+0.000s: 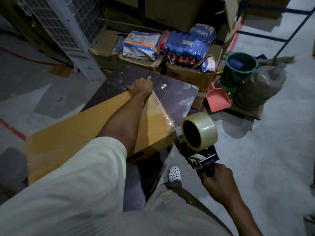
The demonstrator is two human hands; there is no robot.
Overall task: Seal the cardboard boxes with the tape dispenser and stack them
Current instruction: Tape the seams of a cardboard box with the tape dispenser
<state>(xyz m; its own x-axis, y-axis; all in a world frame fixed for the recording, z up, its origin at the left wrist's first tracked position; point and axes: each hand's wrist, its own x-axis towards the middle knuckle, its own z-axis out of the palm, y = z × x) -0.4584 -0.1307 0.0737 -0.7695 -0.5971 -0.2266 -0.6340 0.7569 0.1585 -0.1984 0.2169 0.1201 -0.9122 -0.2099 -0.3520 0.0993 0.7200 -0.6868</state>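
Note:
A brown cardboard box [71, 133] lies on a dark table [177, 97], its near right edge covered in clear tape. My left hand [140, 86] reaches across the top and grips the box's far corner, fingers curled over the edge. My right hand [216, 181] grips the handle of the tape dispenser [198, 147], which carries a roll of clear tape [199, 132]. The dispenser sits just off the box's near right corner, roll facing up.
Behind the table stand open cartons [189, 75] piled with blue and white packets [187, 43]. A green bucket [240, 67], a pink dustpan [218, 99] and a bagged bundle [259, 87] sit to the right on the grey floor. A white mesh rack [68, 31] rises at the left.

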